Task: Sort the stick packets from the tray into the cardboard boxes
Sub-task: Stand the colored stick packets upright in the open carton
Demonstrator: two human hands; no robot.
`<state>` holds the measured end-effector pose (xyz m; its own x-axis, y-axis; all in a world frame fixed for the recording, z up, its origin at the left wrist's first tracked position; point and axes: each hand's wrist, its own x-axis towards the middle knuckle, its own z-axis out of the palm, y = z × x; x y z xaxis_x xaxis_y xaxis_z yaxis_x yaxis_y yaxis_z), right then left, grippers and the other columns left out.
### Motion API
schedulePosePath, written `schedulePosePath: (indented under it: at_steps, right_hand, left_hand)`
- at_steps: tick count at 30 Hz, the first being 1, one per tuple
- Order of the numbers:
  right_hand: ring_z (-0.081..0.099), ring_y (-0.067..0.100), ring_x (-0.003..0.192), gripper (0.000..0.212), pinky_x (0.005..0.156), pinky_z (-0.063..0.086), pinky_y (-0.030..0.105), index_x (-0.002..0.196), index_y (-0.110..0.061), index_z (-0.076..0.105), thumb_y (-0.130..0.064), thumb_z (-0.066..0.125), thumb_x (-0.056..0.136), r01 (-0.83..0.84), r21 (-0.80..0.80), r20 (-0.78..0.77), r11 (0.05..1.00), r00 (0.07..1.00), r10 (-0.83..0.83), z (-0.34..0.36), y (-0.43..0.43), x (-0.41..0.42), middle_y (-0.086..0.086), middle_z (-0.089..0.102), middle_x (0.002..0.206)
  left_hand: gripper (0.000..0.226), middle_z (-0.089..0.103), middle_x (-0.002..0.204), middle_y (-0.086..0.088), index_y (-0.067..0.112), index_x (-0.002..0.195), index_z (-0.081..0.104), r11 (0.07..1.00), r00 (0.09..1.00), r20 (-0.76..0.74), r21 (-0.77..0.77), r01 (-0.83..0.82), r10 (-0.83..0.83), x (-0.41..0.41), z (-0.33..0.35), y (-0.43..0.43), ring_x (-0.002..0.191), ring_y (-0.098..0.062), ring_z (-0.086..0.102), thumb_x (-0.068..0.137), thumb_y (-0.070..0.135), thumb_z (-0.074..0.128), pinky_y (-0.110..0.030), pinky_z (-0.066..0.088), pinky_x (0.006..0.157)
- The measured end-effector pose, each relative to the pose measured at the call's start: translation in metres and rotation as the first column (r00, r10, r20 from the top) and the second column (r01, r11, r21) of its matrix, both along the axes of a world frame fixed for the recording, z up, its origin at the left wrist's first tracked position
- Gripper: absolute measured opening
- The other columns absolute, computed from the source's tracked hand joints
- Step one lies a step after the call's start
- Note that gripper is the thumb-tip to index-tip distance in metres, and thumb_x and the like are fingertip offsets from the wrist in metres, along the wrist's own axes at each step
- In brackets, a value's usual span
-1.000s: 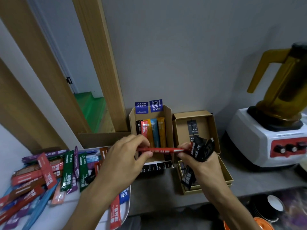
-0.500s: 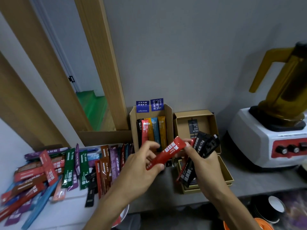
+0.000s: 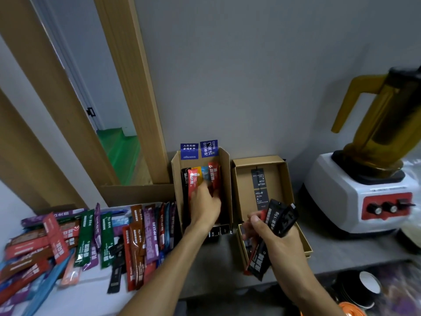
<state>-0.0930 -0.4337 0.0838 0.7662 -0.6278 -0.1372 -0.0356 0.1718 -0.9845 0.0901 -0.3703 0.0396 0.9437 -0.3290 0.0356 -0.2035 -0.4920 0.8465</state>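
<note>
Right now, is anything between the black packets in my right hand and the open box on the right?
Nothing visible does. The right hand holds the black packets just over the right cardboard box, whose top is open.

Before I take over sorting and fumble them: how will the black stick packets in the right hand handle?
Probably light: the right hand holds several black stick packets at once. Likely slippery: they splay at different angles in the grip. Probably semi-stiff, since their free ends stick out without drooping.
</note>
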Motion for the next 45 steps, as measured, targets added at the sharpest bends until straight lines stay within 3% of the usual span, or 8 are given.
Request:
schedulePosePath:
  at_steps: [5,13,22,28,31,35,39,45]
  right_hand:
    - [0.074,0.019,0.081,0.029,0.082,0.054,0.038,0.106,-0.011,0.065,-0.03,0.067,0.085,0.006,0.017,-0.029,1.0,1.0,-0.006,-0.005,-0.001,-0.003,0.007,0.076,0.088]
    - [0.065,0.021,0.067,0.04,0.073,0.052,0.039,0.092,-0.007,0.062,-0.045,0.064,0.079,0.024,0.045,-0.033,0.999,0.999,-0.022,-0.008,-0.004,-0.005,0.005,0.066,0.069]
    - [0.066,0.019,0.066,0.037,0.072,0.051,0.038,0.091,-0.008,0.061,-0.044,0.063,0.083,0.024,0.062,-0.065,0.998,0.998,-0.02,-0.014,-0.004,-0.007,0.004,0.065,0.07]
    - [0.064,0.02,0.066,0.042,0.071,0.049,0.037,0.09,-0.008,0.06,-0.049,0.064,0.08,0.019,0.067,-0.067,0.998,0.998,-0.015,-0.013,0.002,-0.003,0.007,0.064,0.072]
    - [0.061,0.02,0.064,0.039,0.068,0.048,0.036,0.086,-0.009,0.059,-0.047,0.063,0.083,-0.003,0.132,-0.021,0.991,1.0,0.006,-0.008,0.004,0.0,0.008,0.061,0.071]
    - [0.066,0.016,0.067,0.034,0.069,0.052,0.033,0.091,-0.008,0.059,-0.042,0.064,0.086,0.013,0.169,0.054,0.986,0.998,-0.022,-0.001,0.004,0.007,0.003,0.064,0.074]
    - [0.06,0.01,0.059,0.033,0.06,0.053,0.024,0.088,-0.007,0.055,-0.039,0.063,0.086,-0.015,0.157,0.145,0.988,0.989,-0.008,0.007,0.006,0.017,0.002,0.057,0.067]
    - [0.065,0.011,0.064,0.036,0.064,0.055,0.031,0.092,-0.007,0.058,-0.039,0.068,0.081,-0.031,0.168,0.119,0.985,0.993,0.011,0.009,0.012,0.027,-0.003,0.064,0.067]
  left_hand:
    - [0.059,0.062,0.117,-0.002,0.019,0.146,0.033,0.963,0.962,0.266,0.269,-0.011,-0.063,0.0,-0.011,0.007,0.097,-0.012,0.066,0.094,0.01,0.06,-0.025,0.058,0.077]
    - [0.075,0.066,0.112,-0.005,0.016,0.152,0.022,0.957,0.929,0.34,0.285,0.047,-0.147,-0.004,-0.018,0.011,0.091,-0.012,0.069,0.091,0.002,0.063,-0.015,0.051,0.069]
    - [0.092,0.032,0.15,-0.012,0.018,0.154,0.016,0.797,0.774,0.504,0.604,0.003,-0.384,0.014,-0.018,0.01,0.139,-0.028,0.036,0.081,0.01,0.072,-0.038,0.035,0.115]
    - [0.094,0.025,0.154,-0.014,0.02,0.154,0.011,0.745,0.804,0.414,0.665,0.053,-0.427,0.016,-0.008,0.007,0.144,-0.032,0.027,0.082,0.011,0.071,-0.047,0.026,0.119]
    - [0.081,0.033,0.146,-0.005,0.024,0.15,0.024,0.863,0.858,0.393,0.494,0.105,-0.329,0.0,0.003,0.018,0.132,-0.023,0.043,0.085,0.019,0.071,-0.039,0.042,0.108]
    - [0.008,0.058,0.099,0.014,0.029,0.1,0.059,0.963,0.944,0.198,0.01,0.269,-0.266,-0.052,0.029,0.052,0.088,-0.002,0.059,0.095,0.035,0.058,-0.013,0.047,0.069]
    - [0.012,0.063,0.088,0.017,0.036,0.089,0.063,0.885,0.884,-0.049,-0.015,0.465,-0.466,-0.096,0.037,0.076,0.082,0.003,0.06,0.087,0.047,0.067,-0.011,0.046,0.065]
    - [0.006,0.073,0.09,0.009,0.032,0.088,0.067,0.89,0.852,-0.283,-0.26,0.375,-0.441,-0.101,0.031,0.081,0.083,-0.004,0.069,0.088,0.028,0.072,-0.022,0.053,0.073]
